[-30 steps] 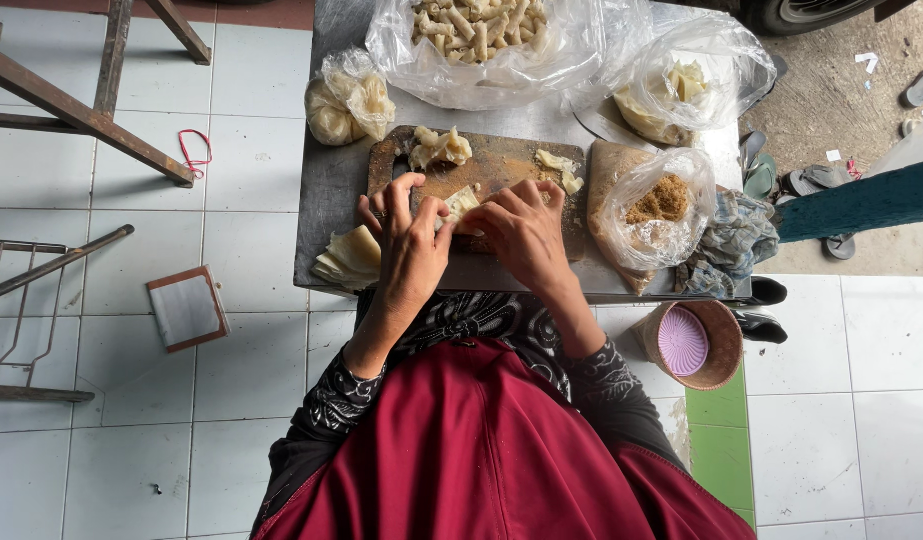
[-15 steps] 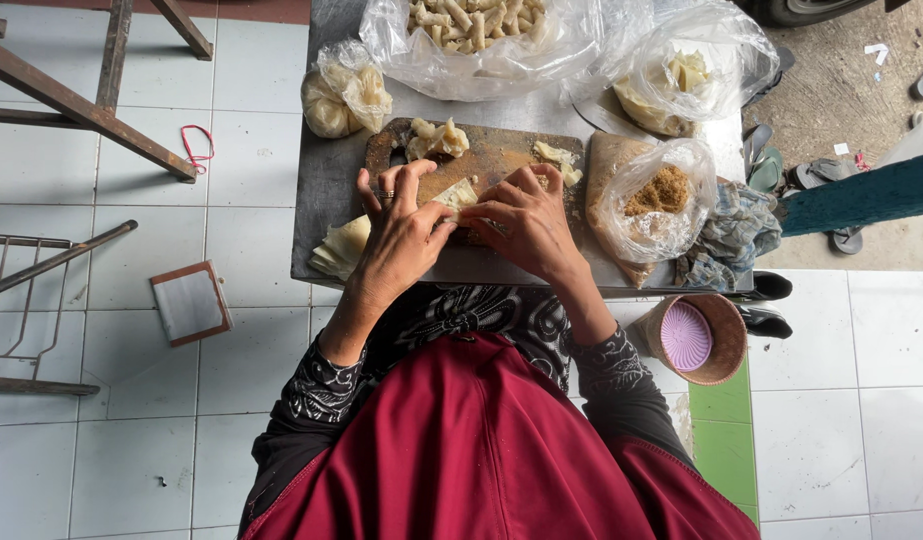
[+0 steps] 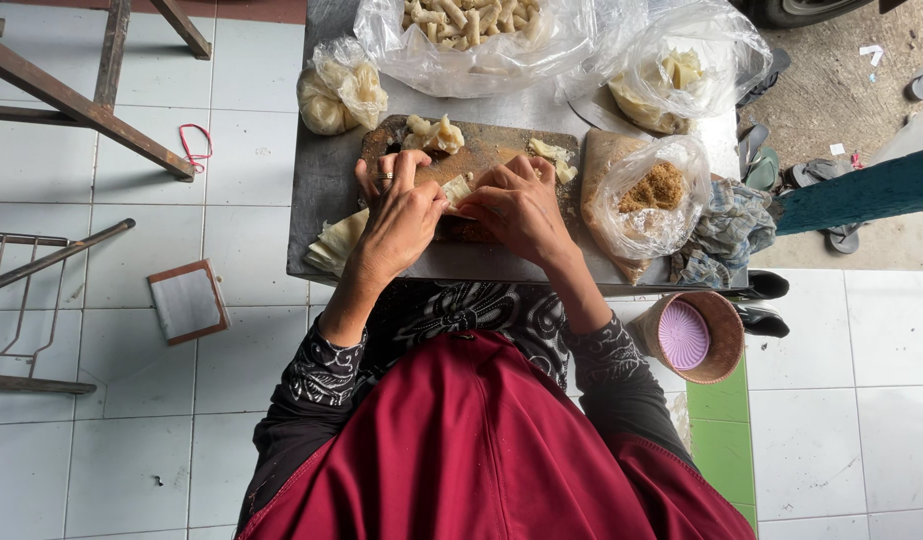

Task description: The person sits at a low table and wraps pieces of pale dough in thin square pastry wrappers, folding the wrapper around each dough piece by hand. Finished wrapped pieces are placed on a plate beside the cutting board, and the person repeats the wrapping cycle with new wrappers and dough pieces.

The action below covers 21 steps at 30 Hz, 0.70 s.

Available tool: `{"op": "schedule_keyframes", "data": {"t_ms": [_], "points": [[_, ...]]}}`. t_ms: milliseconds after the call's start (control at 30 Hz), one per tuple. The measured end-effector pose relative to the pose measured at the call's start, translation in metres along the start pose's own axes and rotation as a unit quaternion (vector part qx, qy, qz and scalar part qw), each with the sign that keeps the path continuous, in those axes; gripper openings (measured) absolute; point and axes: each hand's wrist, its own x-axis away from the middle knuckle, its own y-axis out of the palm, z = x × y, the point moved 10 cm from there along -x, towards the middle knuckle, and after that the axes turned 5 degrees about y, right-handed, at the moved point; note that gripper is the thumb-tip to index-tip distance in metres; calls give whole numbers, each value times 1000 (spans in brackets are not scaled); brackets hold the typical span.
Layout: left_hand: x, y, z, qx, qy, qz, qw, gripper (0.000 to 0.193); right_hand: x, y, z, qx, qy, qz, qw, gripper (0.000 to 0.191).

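both hands have drawn in a little since a second ago, closing toward each other over the near edge of the board (image 3: 481, 160); the pale wrapper (image 3: 457, 188) between them now shows less, so the folding looks further along, as best i can judge.

nearest the body, the left hand (image 3: 401, 215) lies palm down at the board's near left, fingers curled forward, a ring on one, its fingertips pinching the wrapper's left side. the right hand (image 3: 521, 205) sits at the board's near right, knuckles up, fingers bent in and pressing the same wrapper from the other side. both are half closed on it, neither fisted. the wrapper lies on the board's near middle, mostly hidden under the fingers.

just left of the board, at the table edge, a stack of pale sheets (image 3: 336, 240). right of the board, a bag of brown filling (image 3: 656, 190). on the board's far side, small dough scraps (image 3: 433, 132). beyond the board, a big bag of rolled pieces (image 3: 471, 25); far left of it, a small tied bag (image 3: 336, 90).
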Motion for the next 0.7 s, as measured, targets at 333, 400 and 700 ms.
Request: {"op": "schedule_keyframes", "data": {"t_ms": [333,400,700], "points": [[2,-10,3,-18,-14,55,998,11,-10,0,-4,5,10,14,1000,16],[3,-13,5,-12,-14,68,998,11,-8,0,-3,-26,23,18,999,23],[1,-20,15,10,63,63,996,13,-4,10,2,28,17,24,999,11]]}}
